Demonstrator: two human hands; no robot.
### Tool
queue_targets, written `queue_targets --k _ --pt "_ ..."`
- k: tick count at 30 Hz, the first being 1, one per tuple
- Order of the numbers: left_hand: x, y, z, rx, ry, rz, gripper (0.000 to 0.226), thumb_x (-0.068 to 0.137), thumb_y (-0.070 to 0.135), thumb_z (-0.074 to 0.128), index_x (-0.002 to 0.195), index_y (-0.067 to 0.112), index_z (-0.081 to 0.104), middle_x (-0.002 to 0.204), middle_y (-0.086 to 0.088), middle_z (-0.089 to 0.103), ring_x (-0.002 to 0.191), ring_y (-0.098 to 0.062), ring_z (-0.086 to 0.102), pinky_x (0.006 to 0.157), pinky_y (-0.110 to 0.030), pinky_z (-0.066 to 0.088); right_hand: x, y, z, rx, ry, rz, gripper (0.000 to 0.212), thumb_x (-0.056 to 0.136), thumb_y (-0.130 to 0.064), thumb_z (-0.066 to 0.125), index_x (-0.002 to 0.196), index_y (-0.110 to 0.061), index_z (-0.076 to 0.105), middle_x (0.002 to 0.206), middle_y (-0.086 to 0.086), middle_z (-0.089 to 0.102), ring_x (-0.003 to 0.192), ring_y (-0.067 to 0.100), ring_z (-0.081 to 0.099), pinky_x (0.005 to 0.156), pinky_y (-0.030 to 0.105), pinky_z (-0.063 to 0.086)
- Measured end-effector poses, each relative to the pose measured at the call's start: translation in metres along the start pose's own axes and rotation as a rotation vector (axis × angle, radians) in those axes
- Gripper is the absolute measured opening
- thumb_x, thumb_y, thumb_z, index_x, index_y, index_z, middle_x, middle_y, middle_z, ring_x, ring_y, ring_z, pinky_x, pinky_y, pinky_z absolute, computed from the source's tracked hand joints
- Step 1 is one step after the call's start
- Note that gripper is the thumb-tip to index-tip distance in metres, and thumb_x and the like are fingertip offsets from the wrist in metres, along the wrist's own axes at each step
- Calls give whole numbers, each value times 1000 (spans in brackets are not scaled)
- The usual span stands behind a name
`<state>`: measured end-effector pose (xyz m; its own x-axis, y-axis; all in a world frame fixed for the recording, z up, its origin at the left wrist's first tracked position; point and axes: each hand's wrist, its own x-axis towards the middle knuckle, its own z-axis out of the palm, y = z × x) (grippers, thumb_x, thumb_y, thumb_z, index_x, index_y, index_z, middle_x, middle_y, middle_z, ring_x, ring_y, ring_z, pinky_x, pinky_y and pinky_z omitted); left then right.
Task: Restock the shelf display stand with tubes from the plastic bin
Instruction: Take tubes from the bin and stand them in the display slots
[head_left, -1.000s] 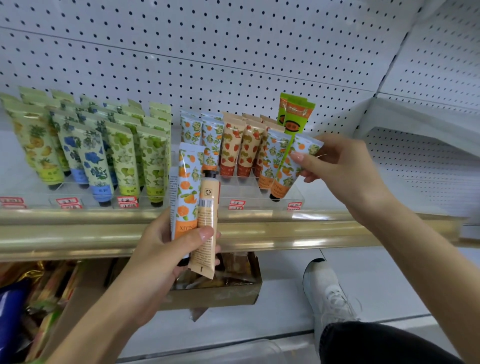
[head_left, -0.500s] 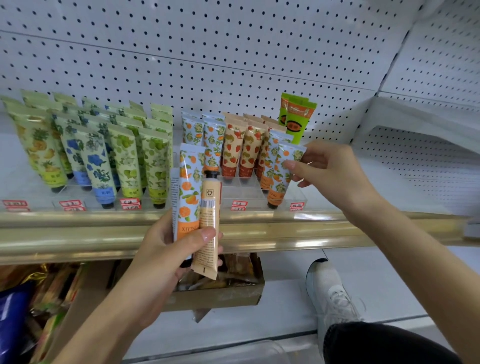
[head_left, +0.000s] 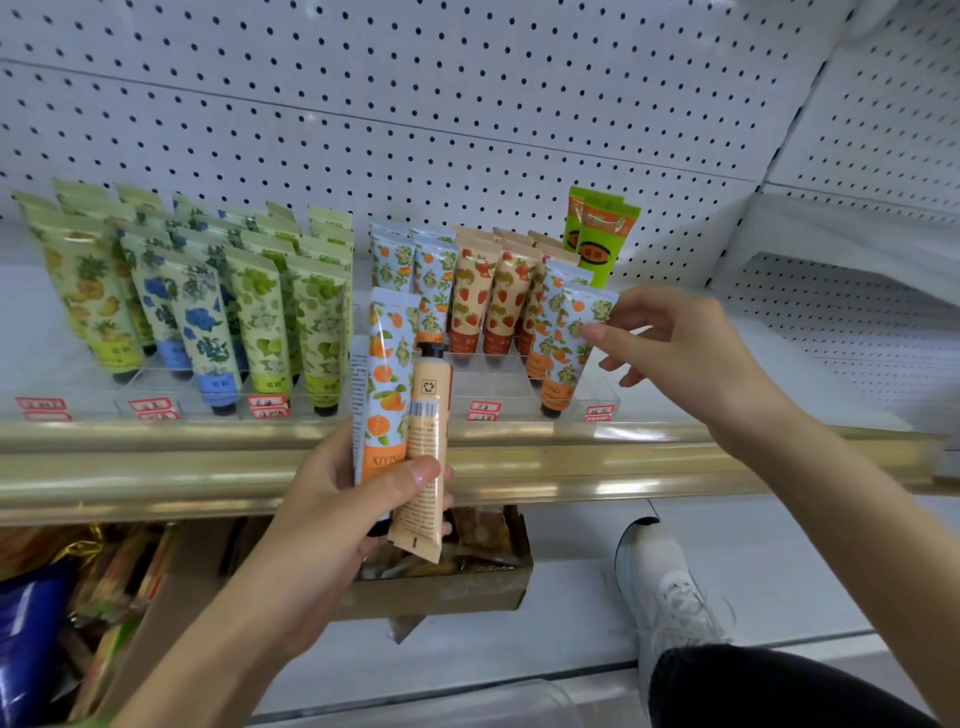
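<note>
Right hand (head_left: 680, 358) loose, fingers straight, forefinger touching orange tube (head_left: 561, 343) at right end of stand (head_left: 605, 400). Seat it cap-down, square with row. Left hand (head_left: 332, 514) grips two spare tubes (head_left: 387, 374).

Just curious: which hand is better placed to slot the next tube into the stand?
Right. The right hand is open at the stand; the left hand grips an orange tube and a peach tube below it.

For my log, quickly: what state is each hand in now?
Left hand: holds two tubes.
Right hand: fingertips on a shelved tube; pinching or only touching, cannot tell.
</note>
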<state>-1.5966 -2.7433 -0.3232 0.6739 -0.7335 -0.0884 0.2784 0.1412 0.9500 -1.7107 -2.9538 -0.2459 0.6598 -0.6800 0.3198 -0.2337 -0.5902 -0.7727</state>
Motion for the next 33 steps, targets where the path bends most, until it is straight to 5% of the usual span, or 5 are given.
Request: queue_targets --k 7,14,24,28,33 --pt "-7 2 2 -11 -39 -3 52 51 16 75 102 21 63 76 -5 74 65 -18 71 67 -39 55 -22 -27 -26 50 170 -53 15 80 -27 71 84 -19 59 66 -1 51 43 4 48 46 23 40" --pt "-19 2 0 -34 -89 -7 55 46 20 78 99 15 66 76 -9 73 65 -19 70 55 -30 56 -67 -54 33 257 -341 -9 10 78 -28 68 79 -18 70 60 -9 61 48 5 52 48 20 44" --pt "-29 4 -22 -29 -118 33 48 44 32 77 90 22 73 80 -8 73 70 -23 69 61 -38 57 -78 -61 79 427 -440 156 16 79 -36 67 80 -21 69 63 -14 60 59 -1 52 59 19 40" --pt "-25 4 -35 -13 -4 69 44 45 25 81 86 14 70 67 -2 67 58 -15 63 53 -28 54 -70 -67 77 660 -308 256 33 75 -38 62 90 -9 61 88 20 68 86 27 68 81 39 55" --pt "-23 11 -46 109 5 118 33 51 30 83 81 28 69 59 0 47 44 -11 39 41 -21 36 -65 -82 43 574 -292 360 34 86 -41 53 84 -7 51 55 6 56 45 17 53 43 24 46"
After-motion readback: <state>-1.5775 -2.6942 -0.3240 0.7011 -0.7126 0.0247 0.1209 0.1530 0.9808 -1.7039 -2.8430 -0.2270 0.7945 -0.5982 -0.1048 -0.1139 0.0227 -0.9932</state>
